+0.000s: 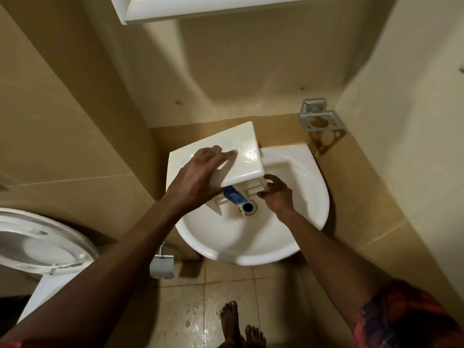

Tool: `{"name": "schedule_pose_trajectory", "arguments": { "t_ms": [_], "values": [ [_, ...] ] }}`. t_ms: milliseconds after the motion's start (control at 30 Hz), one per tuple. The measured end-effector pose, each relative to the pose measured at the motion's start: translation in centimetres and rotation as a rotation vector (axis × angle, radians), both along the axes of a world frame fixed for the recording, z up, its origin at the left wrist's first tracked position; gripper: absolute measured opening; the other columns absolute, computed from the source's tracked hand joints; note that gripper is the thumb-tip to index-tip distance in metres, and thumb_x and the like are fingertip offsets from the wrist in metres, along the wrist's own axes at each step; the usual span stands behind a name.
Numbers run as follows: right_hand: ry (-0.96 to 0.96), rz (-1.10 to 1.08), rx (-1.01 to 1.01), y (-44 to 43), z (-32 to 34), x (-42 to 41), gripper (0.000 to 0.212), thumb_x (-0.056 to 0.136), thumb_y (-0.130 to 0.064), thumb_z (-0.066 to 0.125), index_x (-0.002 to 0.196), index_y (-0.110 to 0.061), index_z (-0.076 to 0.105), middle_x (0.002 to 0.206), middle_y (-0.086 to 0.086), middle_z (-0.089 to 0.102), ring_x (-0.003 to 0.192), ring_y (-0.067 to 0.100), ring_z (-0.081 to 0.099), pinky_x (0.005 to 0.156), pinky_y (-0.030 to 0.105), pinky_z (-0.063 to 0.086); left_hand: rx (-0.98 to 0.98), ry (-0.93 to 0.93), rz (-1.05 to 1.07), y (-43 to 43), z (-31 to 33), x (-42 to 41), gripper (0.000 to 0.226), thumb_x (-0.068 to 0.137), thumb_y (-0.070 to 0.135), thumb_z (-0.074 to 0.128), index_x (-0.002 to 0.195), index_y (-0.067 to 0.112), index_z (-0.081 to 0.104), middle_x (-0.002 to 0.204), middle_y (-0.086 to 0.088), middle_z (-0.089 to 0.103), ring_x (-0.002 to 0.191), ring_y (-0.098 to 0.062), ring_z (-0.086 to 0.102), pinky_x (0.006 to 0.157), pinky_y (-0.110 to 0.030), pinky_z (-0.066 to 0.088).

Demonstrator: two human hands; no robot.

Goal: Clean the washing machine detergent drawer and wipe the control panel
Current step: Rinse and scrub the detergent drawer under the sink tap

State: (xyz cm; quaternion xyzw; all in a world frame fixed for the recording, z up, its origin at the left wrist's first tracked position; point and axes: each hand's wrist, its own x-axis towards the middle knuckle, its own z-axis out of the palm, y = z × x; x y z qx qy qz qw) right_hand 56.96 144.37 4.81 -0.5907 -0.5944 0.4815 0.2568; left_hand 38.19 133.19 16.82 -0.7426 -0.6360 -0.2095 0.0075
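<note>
- With left grip [198,179] clasping detergent drawer [246,156] by its front panel; with right grip [277,194] pinching its frame just beside.
- Held directly above sink [321,197] and drain [248,207].
- Could slip if wet, knocking blue cap [233,196] loose into drain.

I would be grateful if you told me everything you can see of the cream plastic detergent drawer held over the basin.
The cream-white plastic detergent drawer has a glossy, rounded rectangular front panel facing up towards the camera, and a tray body beneath with open compartments and a blue plastic insert. It is tilted over the white ceramic washbasin, above the drain. The left hand grips the panel's edge; the right hand holds the tray's side.
</note>
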Motion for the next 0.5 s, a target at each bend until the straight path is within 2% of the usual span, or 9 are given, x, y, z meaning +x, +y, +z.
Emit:
{"name": "schedule_pose_trajectory", "arguments": {
  "t_ms": [167, 267, 300, 333, 433, 500],
  "values": [
    [-0.019, 0.005, 0.047, 0.0, -0.1, 0.3, 0.048, 0.077, -0.007, 0.075, 0.12, -0.02, 0.06, 0.105, 0.004, 0.071, 0.096, 0.02, 0.066, 0.074, 0.017, 0.043, 0.025, 0.015, -0.039, 0.3, 0.6, 0.9, 0.074, 0.076, 0.026, 0.081, 0.142, 0.019, 0.048, 0.131, -0.006, 0.054, 0.119, -0.027, 0.047, 0.078, -0.047, 0.055],
    [0.001, -0.029, 0.071, 0.1, -0.2, 0.4, 0.048, 0.077, -0.006, 0.075, 0.12, -0.02, 0.059, 0.105, 0.004, 0.071, 0.089, 0.016, 0.064, 0.061, 0.002, 0.039, 0.031, 0.014, -0.052, 0.4, 0.8, 1.1, 0.075, 0.075, 0.026, 0.082, 0.141, 0.019, 0.049, 0.131, -0.007, 0.054, 0.119, -0.027, 0.047, 0.079, -0.047, 0.055],
    [-0.002, -0.03, 0.084, 0.2, -0.3, 0.3, 0.047, 0.077, -0.006, 0.075, 0.119, -0.02, 0.059, 0.103, 0.004, 0.07, 0.088, 0.015, 0.062, 0.059, 0.001, 0.039, 0.036, 0.012, -0.055, 0.4, 0.9, 1.2, 0.074, 0.075, 0.025, 0.082, 0.141, 0.019, 0.05, 0.131, -0.007, 0.054, 0.119, -0.027, 0.047, 0.079, -0.047, 0.055],
    [-0.012, -0.025, 0.096, 0.2, -0.3, 0.3, 0.047, 0.077, -0.007, 0.075, 0.119, -0.02, 0.059, 0.101, 0.004, 0.07, 0.088, 0.016, 0.063, 0.062, 0.003, 0.041, 0.041, 0.014, -0.057, 0.4, 1.0, 1.2, 0.074, 0.075, 0.025, 0.083, 0.14, 0.019, 0.05, 0.132, -0.008, 0.054, 0.12, -0.028, 0.047, 0.08, -0.047, 0.055],
    [-0.053, -0.013, 0.119, 0.4, -0.5, 0.2, 0.044, 0.077, -0.011, 0.075, 0.116, -0.021, 0.058, 0.097, 0.006, 0.073, 0.092, 0.022, 0.067, 0.076, 0.024, 0.05, 0.047, 0.032, -0.063, 0.6, 1.1, 1.6, 0.074, 0.074, 0.023, 0.084, 0.139, 0.02, 0.05, 0.132, -0.009, 0.054, 0.12, -0.03, 0.048, 0.08, -0.049, 0.056],
    [-0.054, -0.022, 0.142, 0.2, -0.6, 0.2, 0.043, 0.077, -0.011, 0.074, 0.116, -0.019, 0.058, 0.097, 0.007, 0.072, 0.09, 0.022, 0.066, 0.073, 0.023, 0.047, 0.045, 0.054, -0.075, 0.4, 1.0, 1.7, 0.074, 0.074, 0.022, 0.084, 0.139, 0.02, 0.05, 0.133, -0.01, 0.053, 0.12, -0.031, 0.048, 0.08, -0.048, 0.056]
  ]
}}
